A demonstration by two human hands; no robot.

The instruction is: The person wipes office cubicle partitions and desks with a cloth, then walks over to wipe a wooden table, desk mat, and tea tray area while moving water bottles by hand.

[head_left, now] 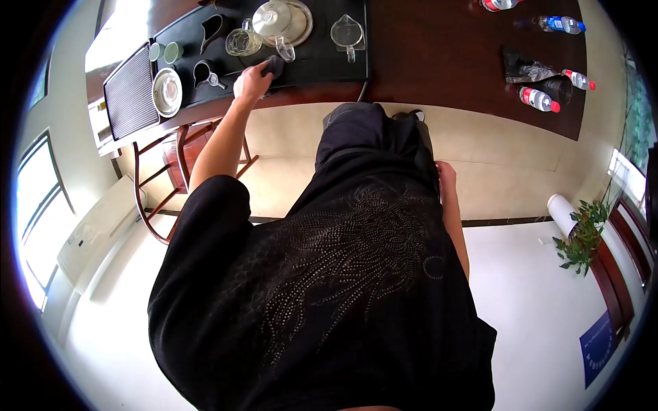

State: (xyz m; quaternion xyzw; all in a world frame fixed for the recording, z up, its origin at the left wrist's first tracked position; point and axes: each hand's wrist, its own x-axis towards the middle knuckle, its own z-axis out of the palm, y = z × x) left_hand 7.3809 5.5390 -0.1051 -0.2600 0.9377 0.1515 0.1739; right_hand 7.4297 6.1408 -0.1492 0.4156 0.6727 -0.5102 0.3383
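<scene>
My left hand [252, 83] reaches over the near edge of a black tea tray [319, 65], its fingers closed on a dark cloth [275, 66] pressed to the tray surface. Just beyond the cloth stand a small clear glass pitcher [285, 49], a glass cup with a handle [243, 43] and a round silvery lidded pot [272, 19]. To the left of this hand lies a tea strainer [214, 81] by a dark cup [202, 70]. My right hand [446, 175] hangs beside my thigh, away from the table; its fingers are mostly hidden.
A glass jug [347, 31] stands on the tray's right part. Two pale green cups [173, 52], a metal bowl [167, 92] and a ribbed tray [131, 96] are at left. Several bottles, including one lying down [539, 99], are at right. A wooden chair [179, 154] stands below the table.
</scene>
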